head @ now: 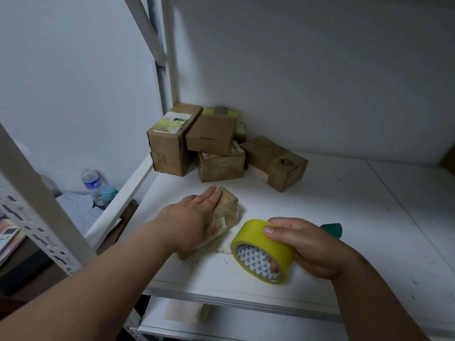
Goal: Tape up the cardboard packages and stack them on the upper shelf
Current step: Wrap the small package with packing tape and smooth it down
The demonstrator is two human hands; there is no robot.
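White walls close in a white metal shelving unit, and its broad shelf board carries everything in play. Near the front edge lies a small cardboard package, worn and partly wrapped in yellowish tape, with crumbs of debris scattered on the board just beside it. The left hand rests flat on top of this package, fingers straight and together, pressing down rather than curling round it. Just to the right, the right hand has its grip closed on a roll of yellow tape: the thumb lies over the outer band and fingertips show through the patterned core. The roll is tilted, its lower edge close to the board, and it stands apart from the package. Behind the right hand, a dark green object peeks out, too hidden to name.

At the back left corner sits a cluster of taped cardboard boxes, some stacked on others, with one longer box lying at an angle to their right, its top torn. A slotted upright post crosses the left foreground. Beyond the shelf's left edge, lower down, stand a plastic water bottle and a teal-capped container on papers. A lower shelf shows beneath the front edge.
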